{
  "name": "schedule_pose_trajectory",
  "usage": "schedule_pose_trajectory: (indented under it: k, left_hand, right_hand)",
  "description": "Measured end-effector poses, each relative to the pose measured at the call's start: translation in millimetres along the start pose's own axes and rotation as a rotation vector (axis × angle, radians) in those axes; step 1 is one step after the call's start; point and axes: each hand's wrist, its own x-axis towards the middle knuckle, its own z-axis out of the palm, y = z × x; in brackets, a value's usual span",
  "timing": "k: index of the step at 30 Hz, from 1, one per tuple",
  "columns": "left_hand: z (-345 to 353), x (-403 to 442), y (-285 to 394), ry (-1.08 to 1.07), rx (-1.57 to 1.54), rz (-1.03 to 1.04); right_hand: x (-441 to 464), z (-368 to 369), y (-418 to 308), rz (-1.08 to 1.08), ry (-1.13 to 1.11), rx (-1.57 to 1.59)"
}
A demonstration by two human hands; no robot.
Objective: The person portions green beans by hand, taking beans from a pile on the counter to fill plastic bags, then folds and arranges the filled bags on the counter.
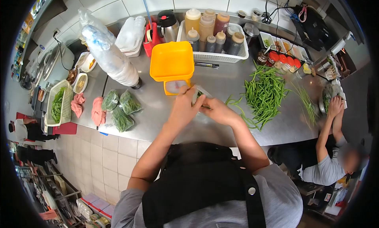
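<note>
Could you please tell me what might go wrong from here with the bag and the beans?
The clear bag between the left hand and right hand looks thin, so it might slip or tear. The nearest of the three filled bags lies close to the counter's front edge and could be knocked off. Strands from the pile of green beans trail toward the right forearm, which might sweep some down.

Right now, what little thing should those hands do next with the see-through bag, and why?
Perhaps close the top of the clear plastic bag: the left hand and right hand both hold it, green shows through it, and three bags of green vegetables lie nearby.
</note>
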Motion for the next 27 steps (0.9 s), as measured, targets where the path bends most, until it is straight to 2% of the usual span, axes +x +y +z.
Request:
schedule_pose_trajectory:
  k: [4, 6, 7, 9, 10, 12, 13, 15, 16, 18, 19, 21, 23, 25, 26, 27]
  left_hand:
    - [-2.8, 2.8, 22.9, -0.074, -0.15, -0.113]
    - [5.6, 3.2, 10.8, 0.105, -0.119, 0.127]
    - [4.8, 1.6, 9.8, 0.104, -0.119, 0.124]
    - [0.9, -0.7, 10.8, 0.056, -0.006, 0.083]
    - [5.4, -3.4, 9.6, 0.055, -0.007, 0.081]
    - [20.7, -11.8, 10.7, 0.177, 0.055, 0.223]
    - [25.1, -14.7, 12.9, 0.174, 0.052, 0.227]
    - [31.1, -17.4, 18.1, 0.199, 0.133, 0.304]
    - [31.5, -16.6, 18.6, 0.199, 0.13, 0.306]
    - [29.4, -16.9, 17.1, 0.158, 0.103, 0.07]
    - [27.7, -15.9, 14.9, 0.156, 0.101, 0.071]
    - [21.6, -11.2, 8.1, 0.125, 0.014, -0.022]
    - [7.9, -7.0, 9.8, 0.126, -0.019, 0.005]
    - [-8.4, -7.4, 20.2, 0.121, -0.057, 0.031]
    - [-18.1, -7.5, 27.8, 0.088, -0.055, 0.064]
    - [-22.6, -6.7, 31.8, 0.059, -0.053, 0.1]
  right_hand:
    - [-3.8, 3.4, -11.5, 0.008, 0.123, 0.031]
    - [-5.1, 3.4, -13.9, 0.123, 0.183, 0.115]
    - [-5.7, 2.6, -12.5, 0.125, 0.181, 0.116]
    - [-5.8, -0.7, -8.3, 0.196, 0.167, -0.28]
    - [-6.0, 3.3, -5.3, 0.198, 0.166, -0.279]
    - [-8.0, 15.2, -1.3, 0.234, 0.19, -0.633]
    - [-6.8, 16.4, -2.6, 0.238, 0.194, -0.633]
    - [-4.8, 14.1, -8.9, 0.301, 0.057, -0.735]
    - [-4.2, 11.0, -13.1, 0.304, 0.059, -0.737]
    - [-4.3, 7.1, -20.4, 0.297, 0.043, -0.7]
    - [-7.8, 7.0, -19.7, 0.3, 0.044, -0.7]
    - [-18.5, 2.7, -15.5, -0.164, 0.367, -0.48]
    - [-33.8, -24.8, -26.0, -0.123, 0.463, -0.152]
    - [-43.0, -66.8, -9.2, -0.025, 0.685, -0.302]
    - [-43.5, -84.9, 6.5, 0.105, 0.849, -0.359]
    - [-45.4, -103.5, 20.0, 0.202, 0.92, -0.516]
